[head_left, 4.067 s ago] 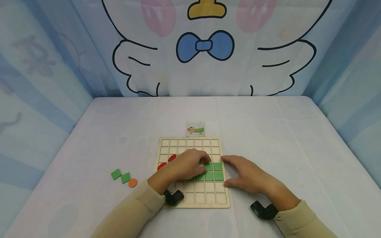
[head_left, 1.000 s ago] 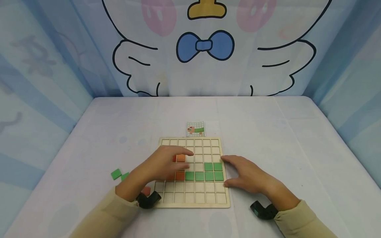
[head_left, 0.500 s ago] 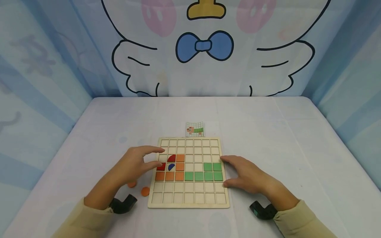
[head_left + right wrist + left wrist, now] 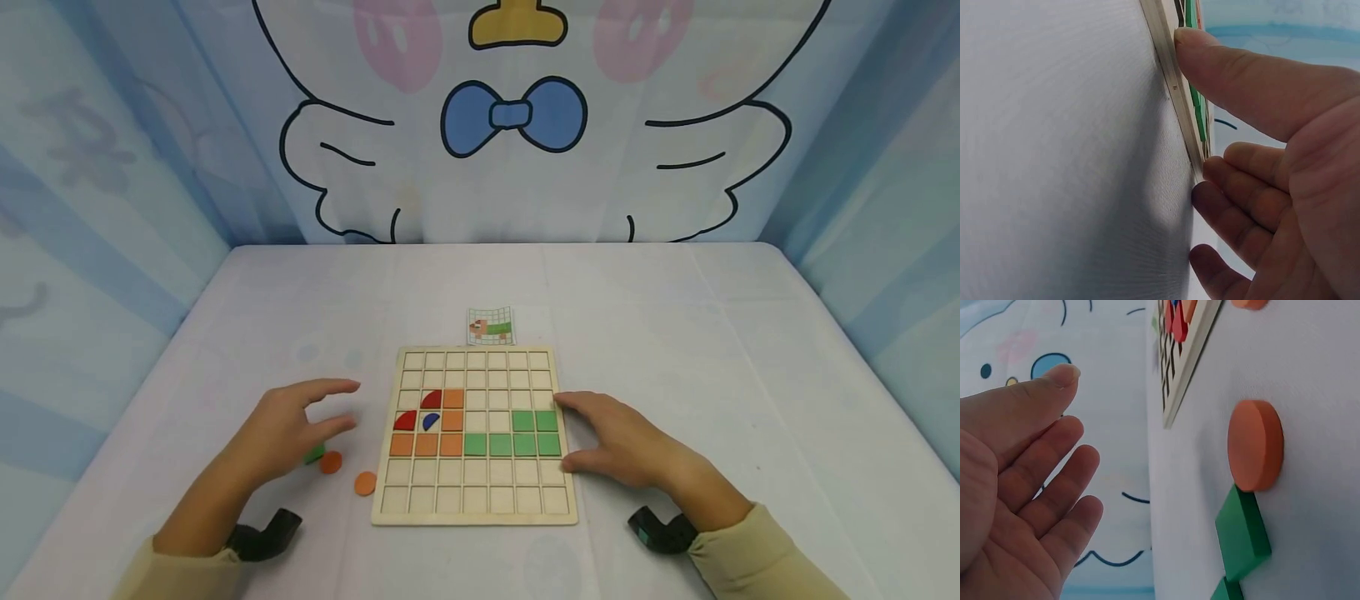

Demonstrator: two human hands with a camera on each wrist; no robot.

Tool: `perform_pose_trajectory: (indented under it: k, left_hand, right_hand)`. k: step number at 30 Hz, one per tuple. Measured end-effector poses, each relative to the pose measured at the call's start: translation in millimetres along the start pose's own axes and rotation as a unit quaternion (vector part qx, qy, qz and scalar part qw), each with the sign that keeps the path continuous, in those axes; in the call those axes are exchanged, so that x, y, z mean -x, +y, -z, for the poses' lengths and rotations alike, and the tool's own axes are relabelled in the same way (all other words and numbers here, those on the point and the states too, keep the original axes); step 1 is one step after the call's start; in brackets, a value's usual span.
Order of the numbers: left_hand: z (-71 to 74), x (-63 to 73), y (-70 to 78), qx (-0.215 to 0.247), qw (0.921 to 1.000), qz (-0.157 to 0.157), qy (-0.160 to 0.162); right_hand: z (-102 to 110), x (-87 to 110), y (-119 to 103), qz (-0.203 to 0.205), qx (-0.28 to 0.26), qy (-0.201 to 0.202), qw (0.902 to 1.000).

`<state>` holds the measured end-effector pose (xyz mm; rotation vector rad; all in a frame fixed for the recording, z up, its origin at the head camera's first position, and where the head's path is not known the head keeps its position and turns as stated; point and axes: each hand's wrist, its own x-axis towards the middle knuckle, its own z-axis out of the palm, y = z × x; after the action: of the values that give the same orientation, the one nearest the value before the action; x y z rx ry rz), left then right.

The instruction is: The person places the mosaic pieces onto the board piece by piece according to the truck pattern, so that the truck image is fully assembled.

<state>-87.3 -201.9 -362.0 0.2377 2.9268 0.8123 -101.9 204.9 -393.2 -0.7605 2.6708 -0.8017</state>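
Note:
My left hand hovers left of the board over loose tiles, thumb and fingers apart with nothing between them. Below it lie an orange disc and a green square tile, partly hidden; in the left wrist view a second green tile shows at the bottom. Another orange disc lies nearer the board. The wooden grid board bears green squares, orange squares, two red quarter-round tiles and a blue-and-white tile. My right hand rests against the board's right edge, fingers extended.
A small picture card stands just behind the board, showing a green and orange figure on a grid. The white-covered table runs back to a printed curtain. Blue curtains hang on both sides.
My left hand has left the board's grid and moved left, over the loose tiles. The coloured tiles it covered on the board now show. The right hand has stayed at the edge.

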Motion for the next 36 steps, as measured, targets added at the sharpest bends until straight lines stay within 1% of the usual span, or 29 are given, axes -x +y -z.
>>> perform_pose_trajectory:
  k: [6, 8, 14, 21, 25, 29, 36]
  left_hand:
    - [3.9, 6.3, -12.1, 0.004, 0.9999, 0.005, 0.015]
    - [4.3, 8.5, -16.0, 0.0, 0.9998, 0.012, 0.016]
    - [2.5, 13.6, -27.6, -0.01, 0.9991, 0.042, -0.001]
    - [-0.6, 19.4, -36.6, -0.022, 0.9987, 0.047, 0.0]
    - [-2.8, 21.8, -40.1, -0.03, 0.9978, 0.059, -0.006]
    - [-3.4, 23.8, -42.7, -0.03, 0.9973, 0.066, -0.009]
    - [-4.5, 25.0, -46.1, -0.041, 0.9952, 0.082, -0.035]
  right_hand:
    - [0.0, -0.3, -0.6, 0.0, -0.001, 0.0, 1.0]
    - [0.0, -0.4, -0.6, 0.001, 0.0, 0.0, 1.0]
    - [-0.3, -0.3, 0.3, 0.002, 0.0, 0.002, 1.0]
    - [-0.5, -0.4, 1.2, -0.001, 0.0, 0.0, 1.0]
    - [-0.7, -0.4, 1.4, -0.002, 0.002, 0.0, 1.0]
    - [-0.5, -0.3, 1.2, 0.0, 0.004, 0.003, 1.0]
    - [-0.3, -0.3, 1.1, 0.004, 0.006, 0.005, 1.0]
